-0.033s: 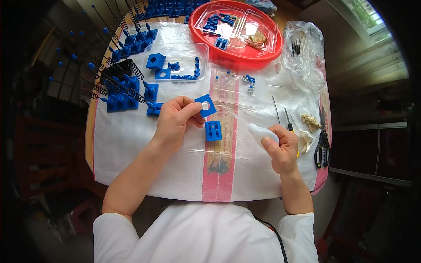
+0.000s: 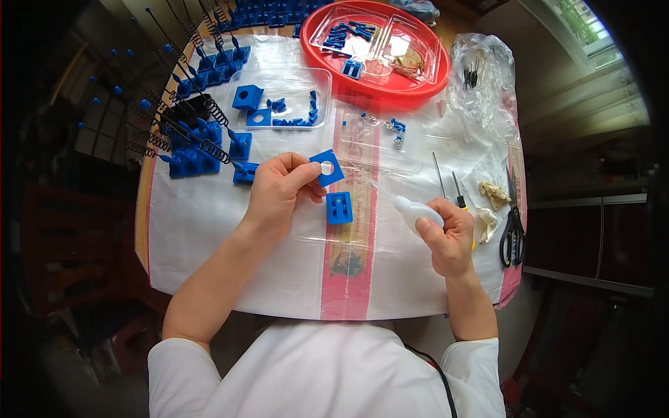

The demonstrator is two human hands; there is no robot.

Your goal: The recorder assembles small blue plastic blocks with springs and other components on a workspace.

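My left hand (image 2: 282, 189) pinches the edge of a flat blue square plate (image 2: 333, 175) with a round hole in it. In my right hand (image 2: 449, 237) is a white squeeze bottle (image 2: 417, 210), tilted with its thin clear nozzle pointing up and left at the plate. The nozzle tip appears close to the plate's right edge; I cannot tell whether it touches. Just below the plate, a blue square block (image 2: 339, 208) with slots lies on the white sheet, apart from both hands.
Left of my left hand stand blue bases (image 2: 195, 161) with black springs and rods. Beyond lie a clear tray (image 2: 324, 78) of blue parts and a red basin (image 2: 425, 89). On the right are black scissors (image 2: 513, 237), screwdrivers (image 2: 457, 188) and a plastic bag (image 2: 488, 104).
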